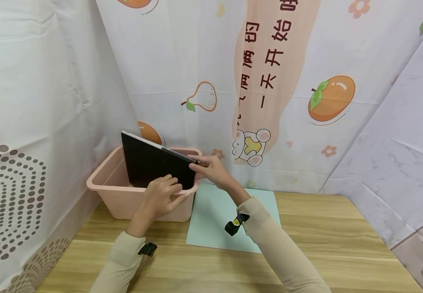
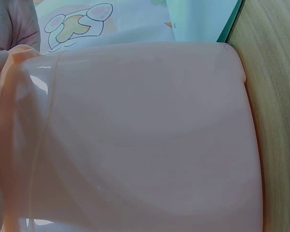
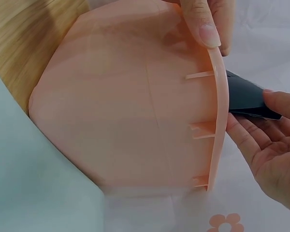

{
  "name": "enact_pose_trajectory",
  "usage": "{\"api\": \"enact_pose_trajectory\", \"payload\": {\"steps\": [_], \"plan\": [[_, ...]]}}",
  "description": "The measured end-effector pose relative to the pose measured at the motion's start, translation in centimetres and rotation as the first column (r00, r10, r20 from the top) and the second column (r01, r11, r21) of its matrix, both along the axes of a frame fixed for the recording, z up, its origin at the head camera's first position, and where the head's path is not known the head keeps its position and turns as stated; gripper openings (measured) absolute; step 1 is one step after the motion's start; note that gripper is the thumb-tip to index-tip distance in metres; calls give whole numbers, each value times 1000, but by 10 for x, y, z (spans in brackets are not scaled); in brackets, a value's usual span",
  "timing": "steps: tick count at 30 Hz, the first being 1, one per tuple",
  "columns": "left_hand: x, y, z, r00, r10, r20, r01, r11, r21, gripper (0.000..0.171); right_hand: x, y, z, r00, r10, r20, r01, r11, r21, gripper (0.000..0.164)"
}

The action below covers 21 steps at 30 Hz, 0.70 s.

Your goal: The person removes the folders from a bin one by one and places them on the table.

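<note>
A flat black rectangular panel (image 1: 152, 162) with a pale edge stands tilted inside a pink plastic bin (image 1: 130, 199); its upper part rises above the rim. Whether it is a folder or a device I cannot tell. My right hand (image 1: 213, 169) pinches the panel's upper right corner between thumb and fingers, just past the bin's right end. On the front rim, my left hand (image 1: 160, 197) grips the bin, its thumb (image 3: 209, 36) outside and its fingers over the edge. The bin wall hides the panel's lower part.
A pale mint mat (image 1: 229, 219) lies on the wooden table (image 1: 317, 232), right of the bin. Behind hangs a white curtain (image 1: 182, 53) with fruit prints and lettering. Another patterned curtain (image 1: 20, 97) borders the left side.
</note>
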<state>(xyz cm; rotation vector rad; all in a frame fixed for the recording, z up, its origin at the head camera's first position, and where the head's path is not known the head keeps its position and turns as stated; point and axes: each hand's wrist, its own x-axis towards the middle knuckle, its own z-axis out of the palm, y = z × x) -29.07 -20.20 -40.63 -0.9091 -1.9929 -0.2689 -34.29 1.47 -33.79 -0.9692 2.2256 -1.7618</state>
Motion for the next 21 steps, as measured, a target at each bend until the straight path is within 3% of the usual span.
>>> {"api": "enact_pose_trajectory", "payload": {"steps": [10, 21], "plan": [[0, 0, -1, 1000, -5, -4, 5, 1000, 1, 50, 2, 0, -4, 999, 4, -47, -4, 1000, -2, 41], [0, 1, -1, 1000, -2, -5, 2, 1000, 8, 47, 1, 2, -9, 1000, 23, -14, -23, 998, -65, 41]]}}
